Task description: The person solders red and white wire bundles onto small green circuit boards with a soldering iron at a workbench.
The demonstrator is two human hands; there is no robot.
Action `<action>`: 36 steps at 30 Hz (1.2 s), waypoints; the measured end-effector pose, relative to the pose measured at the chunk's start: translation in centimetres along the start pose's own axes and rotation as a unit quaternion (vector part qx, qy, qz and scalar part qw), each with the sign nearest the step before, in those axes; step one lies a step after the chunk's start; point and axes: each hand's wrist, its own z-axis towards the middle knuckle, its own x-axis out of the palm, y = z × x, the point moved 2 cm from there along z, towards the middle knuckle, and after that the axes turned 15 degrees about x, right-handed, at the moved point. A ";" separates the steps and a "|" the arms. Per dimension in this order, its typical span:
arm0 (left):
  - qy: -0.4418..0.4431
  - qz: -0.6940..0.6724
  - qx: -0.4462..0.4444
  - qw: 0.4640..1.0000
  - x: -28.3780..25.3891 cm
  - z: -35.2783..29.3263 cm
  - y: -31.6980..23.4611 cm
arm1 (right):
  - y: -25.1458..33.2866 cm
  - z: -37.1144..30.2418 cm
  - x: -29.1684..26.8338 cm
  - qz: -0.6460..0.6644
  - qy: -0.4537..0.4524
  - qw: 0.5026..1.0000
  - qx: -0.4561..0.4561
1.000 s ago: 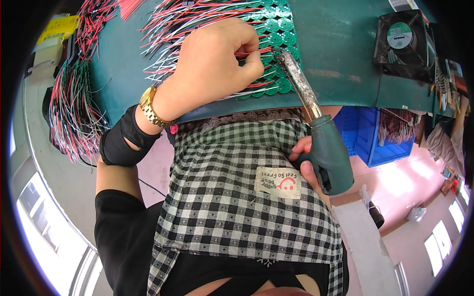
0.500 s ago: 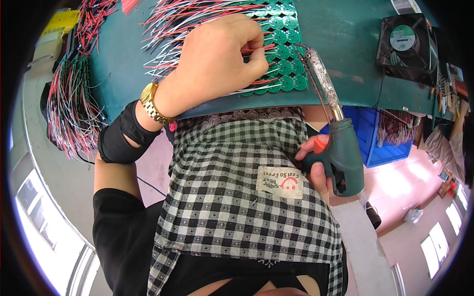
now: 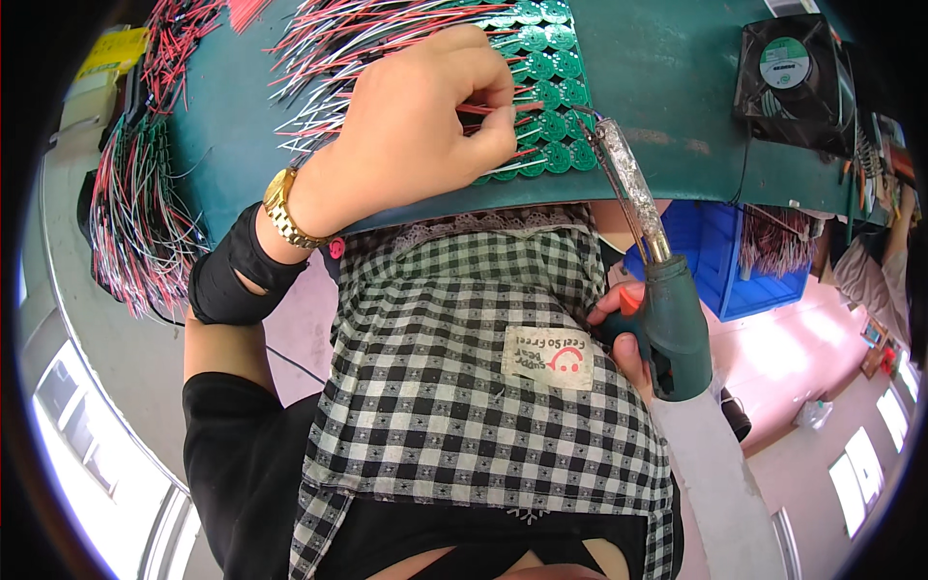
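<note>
My left hand [image 3: 425, 111], with a gold watch [image 3: 287, 208] on its wrist, reaches over a panel of small round green circuit boards [image 3: 558, 126]. Its thumb and forefinger are pinched on a red wire [image 3: 528, 107], whose end lies at one of the boards. In my right hand [image 3: 628, 338] is a dark green soldering gun [image 3: 679, 324] with an orange-red trigger, its fingers partly hidden behind the handle. The gun's thin bent tip points up and left, close to the panel's right edge. Many red and white wires [image 3: 329, 58] fan out leftward from the boards.
A black fan [image 3: 791, 85] stands on the green work surface [image 3: 657, 87] at right. Bundles of wired boards [image 3: 140, 213] hang at the left edge. Below the table at right sits a blue crate [image 3: 764, 290] beside more wires. Another person's arm [image 3: 899, 227] shows at far right.
The soldering gun has dropped slightly toward me, its tip now lower along the panel's right edge. My left hand keeps its pinch, and the view has shifted a little.
</note>
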 end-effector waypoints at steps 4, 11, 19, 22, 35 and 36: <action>0.048 0.036 0.037 0.998 0.3 0.0 -0.2 | 0.0 0.1 -0.1 -0.002 -0.043 0.999 0.032; 0.053 0.052 0.046 0.996 0.2 0.0 -0.2 | 1.0 0.3 0.1 -0.058 -0.026 0.995 0.082; 0.054 0.058 0.051 0.996 0.2 0.1 -0.3 | -0.6 0.2 -0.3 0.003 0.011 0.998 0.064; 0.050 0.065 0.052 0.995 0.1 -0.1 -0.3 | -0.5 0.1 -0.4 -0.034 0.047 0.997 0.048; 0.035 0.079 0.051 0.995 0.2 -0.2 -0.1 | -0.1 -0.1 0.0 0.000 -0.037 0.998 0.060; 0.035 0.081 0.054 0.995 0.2 -0.2 -0.1 | 0.0 0.0 0.0 0.000 -0.038 0.998 0.060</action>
